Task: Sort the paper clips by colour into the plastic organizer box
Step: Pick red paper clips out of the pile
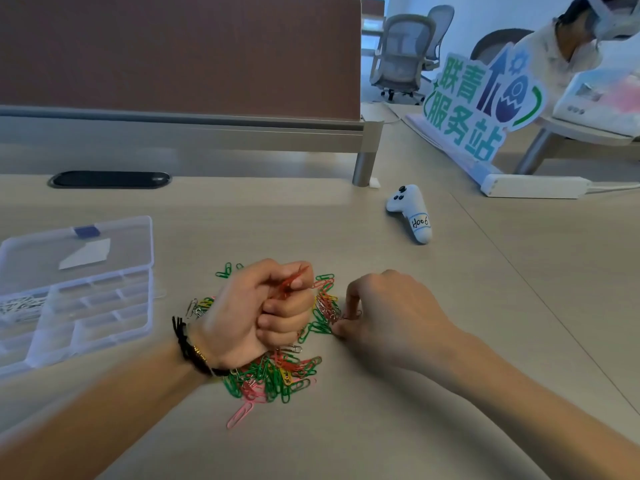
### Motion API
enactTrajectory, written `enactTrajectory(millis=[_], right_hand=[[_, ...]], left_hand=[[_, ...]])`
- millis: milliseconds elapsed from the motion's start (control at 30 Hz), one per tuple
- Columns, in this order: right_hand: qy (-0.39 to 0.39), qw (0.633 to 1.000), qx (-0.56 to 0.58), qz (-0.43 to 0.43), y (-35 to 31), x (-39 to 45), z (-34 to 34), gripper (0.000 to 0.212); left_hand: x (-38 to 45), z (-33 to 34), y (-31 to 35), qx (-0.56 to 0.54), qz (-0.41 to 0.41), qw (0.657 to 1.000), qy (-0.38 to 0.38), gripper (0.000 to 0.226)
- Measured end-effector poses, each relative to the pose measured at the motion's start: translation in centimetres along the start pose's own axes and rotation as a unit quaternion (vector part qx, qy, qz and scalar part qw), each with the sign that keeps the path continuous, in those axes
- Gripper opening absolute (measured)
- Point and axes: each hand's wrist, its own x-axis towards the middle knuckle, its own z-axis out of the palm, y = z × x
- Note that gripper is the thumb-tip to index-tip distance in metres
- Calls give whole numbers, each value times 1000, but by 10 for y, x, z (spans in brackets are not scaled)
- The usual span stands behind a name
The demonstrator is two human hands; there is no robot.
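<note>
Left hand [256,306] is fisted, gripping red clips [289,285] above the paper clip pile [277,372] mid-table. Right hand [384,310] pinches clips at the pile's right edge. The organizer box [69,292] lies open at the table's left edge. A white controller [412,213] reads "H006".

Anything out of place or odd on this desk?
Only a white game controller lying beyond the paper clip pile, unrelated to sorting. The organizer box sits open, and the left hand holds red clips.

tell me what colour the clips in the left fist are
Red: the left hand grips a small bunch of red paper clips, seen in the head view.
</note>
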Motion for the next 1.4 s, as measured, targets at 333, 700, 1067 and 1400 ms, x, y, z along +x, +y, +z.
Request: enactTrajectory(millis=[333,700,1067,1400], right_hand=[[-157,940,301,33,28,7,-17,10],[-227,783,577,46,49,4,-10,12],[-207,590,771,120,54,11,-10,26],[-198,693,681,129,65,12,-8,10]], left_hand=[[22,-10,1,-55,2,998,-25,37],[15,-5,2,78,-59,993,63,24],[26,3,6,118,-138,971,154,42],[45,25,-3,669,17,720,185,21]])
